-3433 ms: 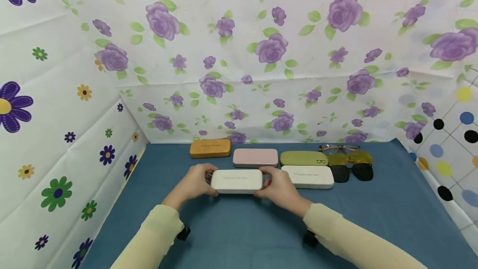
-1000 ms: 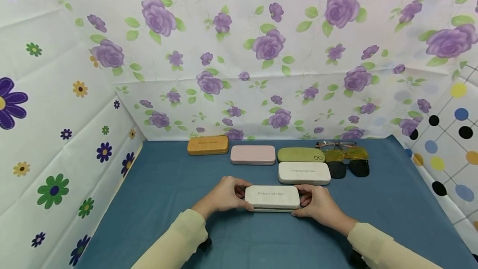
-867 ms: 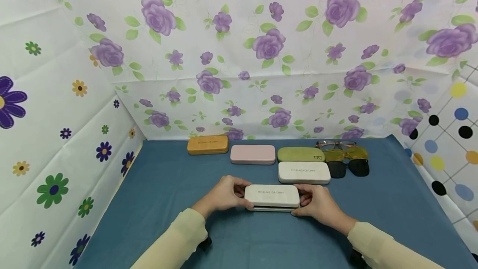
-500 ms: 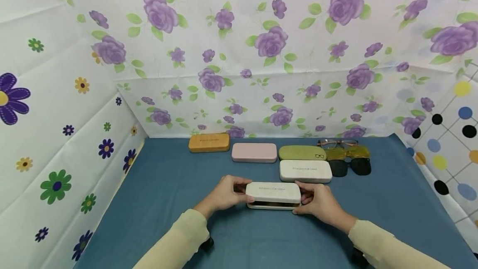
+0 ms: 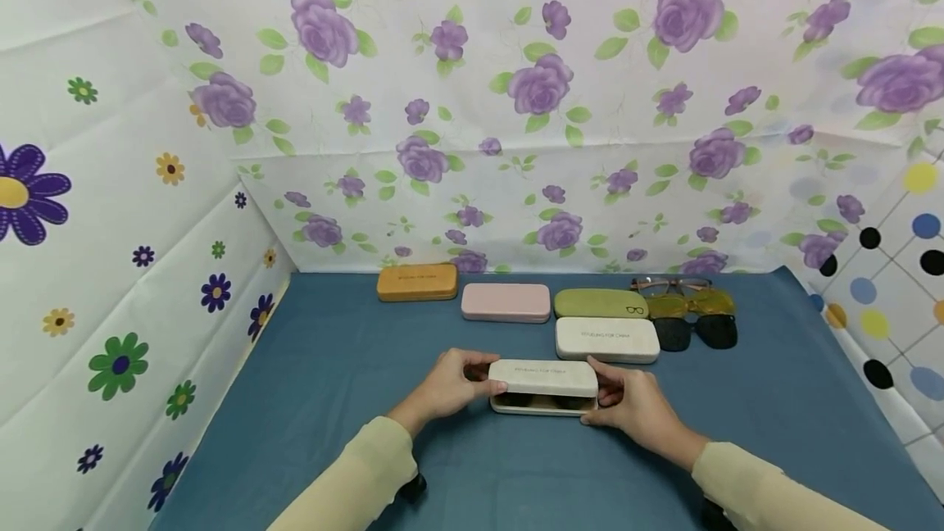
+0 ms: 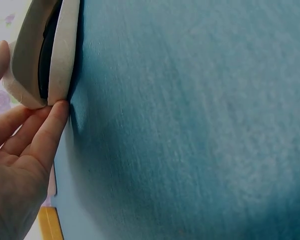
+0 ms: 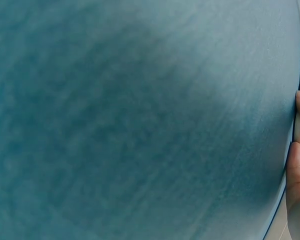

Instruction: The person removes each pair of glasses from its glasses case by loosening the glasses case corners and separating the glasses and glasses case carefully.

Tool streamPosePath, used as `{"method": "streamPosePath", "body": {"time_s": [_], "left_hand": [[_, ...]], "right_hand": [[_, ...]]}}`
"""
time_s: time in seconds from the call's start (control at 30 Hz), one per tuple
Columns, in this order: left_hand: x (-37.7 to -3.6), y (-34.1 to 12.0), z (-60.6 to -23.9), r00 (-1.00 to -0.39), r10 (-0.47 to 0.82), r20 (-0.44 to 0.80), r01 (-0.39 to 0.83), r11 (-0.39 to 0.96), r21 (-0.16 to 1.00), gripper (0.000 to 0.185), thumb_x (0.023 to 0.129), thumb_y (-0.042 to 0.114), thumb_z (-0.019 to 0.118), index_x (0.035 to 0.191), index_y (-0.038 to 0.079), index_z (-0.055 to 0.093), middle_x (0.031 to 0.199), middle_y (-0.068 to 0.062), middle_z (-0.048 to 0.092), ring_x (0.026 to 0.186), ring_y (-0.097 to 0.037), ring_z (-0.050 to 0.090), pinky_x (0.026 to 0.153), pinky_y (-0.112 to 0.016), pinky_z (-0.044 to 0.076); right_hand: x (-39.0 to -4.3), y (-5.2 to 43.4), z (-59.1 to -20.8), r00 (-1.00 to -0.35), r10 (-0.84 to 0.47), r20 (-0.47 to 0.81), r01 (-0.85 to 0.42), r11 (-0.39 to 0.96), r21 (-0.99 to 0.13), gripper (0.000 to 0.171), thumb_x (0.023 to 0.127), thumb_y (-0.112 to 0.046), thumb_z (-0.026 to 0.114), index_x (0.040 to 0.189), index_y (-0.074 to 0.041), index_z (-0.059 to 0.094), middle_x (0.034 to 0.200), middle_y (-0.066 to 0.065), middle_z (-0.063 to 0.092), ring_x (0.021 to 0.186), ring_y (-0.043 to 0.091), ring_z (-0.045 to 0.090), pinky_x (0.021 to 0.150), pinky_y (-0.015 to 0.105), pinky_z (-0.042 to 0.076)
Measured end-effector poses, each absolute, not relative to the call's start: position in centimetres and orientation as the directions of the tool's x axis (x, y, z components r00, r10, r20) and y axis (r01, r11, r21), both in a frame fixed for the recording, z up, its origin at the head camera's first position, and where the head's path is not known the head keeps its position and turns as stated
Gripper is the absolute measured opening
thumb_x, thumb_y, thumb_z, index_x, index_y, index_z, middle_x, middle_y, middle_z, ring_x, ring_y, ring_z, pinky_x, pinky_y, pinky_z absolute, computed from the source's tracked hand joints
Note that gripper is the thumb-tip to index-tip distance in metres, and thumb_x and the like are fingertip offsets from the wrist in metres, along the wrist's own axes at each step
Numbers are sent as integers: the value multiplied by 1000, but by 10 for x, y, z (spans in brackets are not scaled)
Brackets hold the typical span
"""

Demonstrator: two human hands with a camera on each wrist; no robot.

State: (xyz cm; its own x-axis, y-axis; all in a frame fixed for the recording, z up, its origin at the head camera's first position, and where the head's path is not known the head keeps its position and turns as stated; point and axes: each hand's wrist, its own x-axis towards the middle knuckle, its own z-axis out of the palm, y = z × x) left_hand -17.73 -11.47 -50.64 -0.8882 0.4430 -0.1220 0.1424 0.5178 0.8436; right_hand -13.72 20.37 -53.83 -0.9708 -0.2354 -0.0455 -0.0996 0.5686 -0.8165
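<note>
Case (image 5: 543,386) sits on the table (image 5: 472,465), lid (image 5: 542,371) partly raised; the left hand (image 5: 448,388) pinches 1 end, the right hand (image 5: 640,405) grips the other, apparently to steady the base (image 5: 542,410).

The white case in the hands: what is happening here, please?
A person's left hand and right hand hold the white case at its two ends. Its lid is partly raised, and something dark shows inside. Further back lie a second white case, a green case, a pink case, an orange case and three pairs of glasses.
</note>
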Motion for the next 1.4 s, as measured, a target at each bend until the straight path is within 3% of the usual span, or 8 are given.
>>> {"method": "streamPosePath", "body": {"time_s": [0.17,0.47,0.83,1.17,1.4], "left_hand": [[-177,-113,-506,-895,425,-138,95,482,871,61,82,52,65,127,10,60,105,3,68,89,-11,64,71,-27,53],[-180,-107,-504,-913,334,-233,-79,416,906,53,81,61,60,112,19,68,116,-3,65,102,-21,66,84,-37,55],[-179,-102,-500,-921,293,-257,-117,422,899,57,82,61,58,112,14,68,118,-7,63,100,-22,65,83,-38,55],[-174,-100,-499,-930,250,-269,-155,397,905,62,81,62,59,108,7,69,105,-16,66,84,-23,67,69,-38,58],[-172,-104,-502,-915,299,-270,-158,350,923,60,79,49,70,117,3,64,110,-17,66,89,-24,68,73,-39,57]], "right_hand": [[-136,203,-538,-974,-218,-56,-85,586,-806,97,59,-29,88,143,-20,40,84,-7,64,72,8,61,59,24,50],[-134,199,-537,-979,-199,-47,-87,616,-783,95,58,-28,88,140,-10,44,95,-6,67,77,6,62,62,19,51],[-136,201,-536,-977,-212,-36,-107,625,-773,94,59,-28,88,139,-9,44,97,-4,67,75,5,62,62,19,51],[-140,203,-534,-970,-238,-45,-111,602,-791,95,59,-25,88,141,-7,42,90,-3,65,75,8,62,62,21,51],[-138,201,-531,-971,-229,-66,-89,605,-791,94,60,-24,88,140,-7,42,93,-2,66,77,10,61,63,21,50]]}}
